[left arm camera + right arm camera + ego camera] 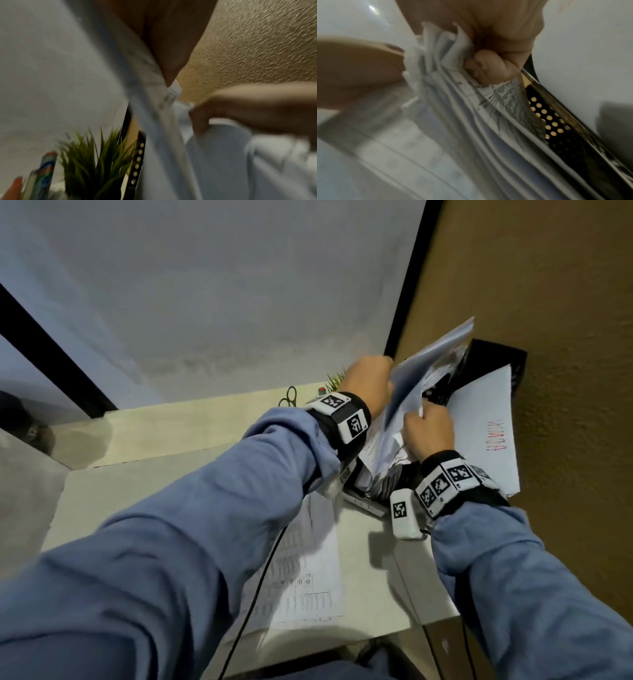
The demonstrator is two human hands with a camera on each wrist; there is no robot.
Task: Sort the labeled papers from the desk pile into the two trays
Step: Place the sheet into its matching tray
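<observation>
Leafing through papers in black tray, right of frame.
Left hand clamping raised sheets, right hand pinching lower edges; best separated singly, labels checked, no creasing.

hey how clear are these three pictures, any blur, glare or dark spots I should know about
Head view: dim, wide-angle bend at the edges; left hand and right hand fairly sharp on the papers. Left wrist view: heavy motion blur on the papers and plant. Right wrist view: blurred sheets, small glare top left, tray holes readable.
</observation>
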